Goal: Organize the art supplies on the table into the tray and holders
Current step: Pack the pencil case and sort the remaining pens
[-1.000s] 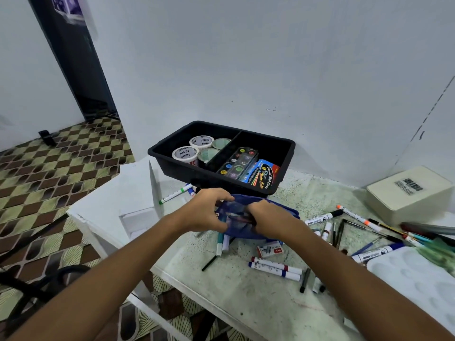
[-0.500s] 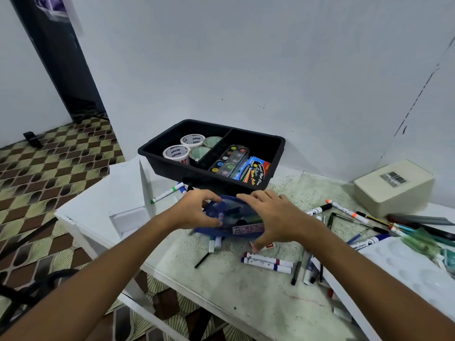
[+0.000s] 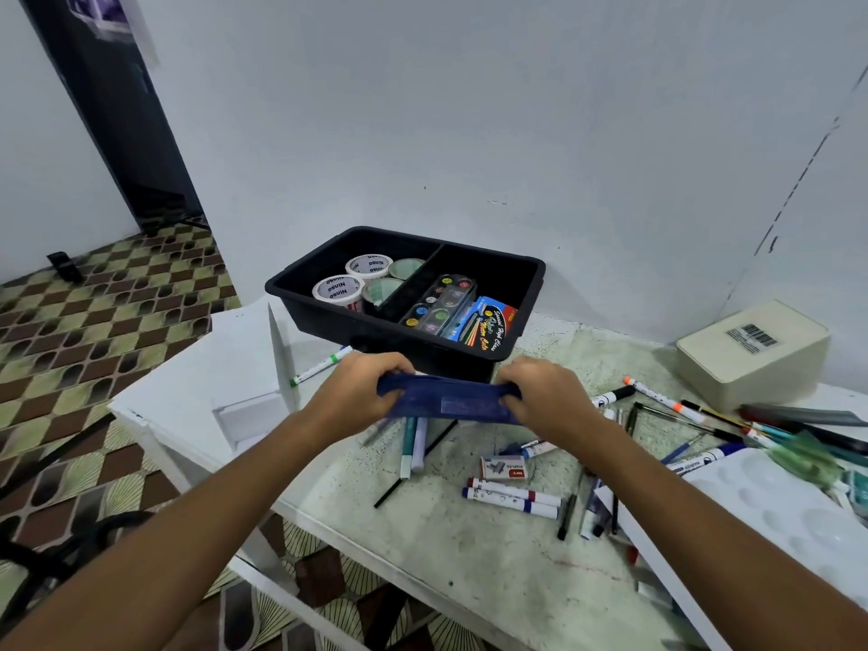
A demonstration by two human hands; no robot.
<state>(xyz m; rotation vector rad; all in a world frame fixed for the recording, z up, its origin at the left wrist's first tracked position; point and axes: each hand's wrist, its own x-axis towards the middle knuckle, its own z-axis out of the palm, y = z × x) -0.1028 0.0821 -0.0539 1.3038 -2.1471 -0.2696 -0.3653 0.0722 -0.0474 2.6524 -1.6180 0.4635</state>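
Both ends of the soft blue pouch (image 3: 451,406) pinched, left hand (image 3: 361,392) and right hand (image 3: 545,397) now lifting it flat, no longer pressed onto the desk (image 3: 469,556). Probably bound for the rigid black tray (image 3: 530,284) at 12 o'clock. Slim markers (image 3: 512,498) scattered at 4 o'clock.

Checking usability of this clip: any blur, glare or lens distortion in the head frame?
Head view: sharp at centre, the blue pouch and both hands crisp; wide-angle bending curves the wall lines and stretches the forearms at the edges; soft even light, no glare, faint shadow under the black tray; right-edge brushes slightly smeared.
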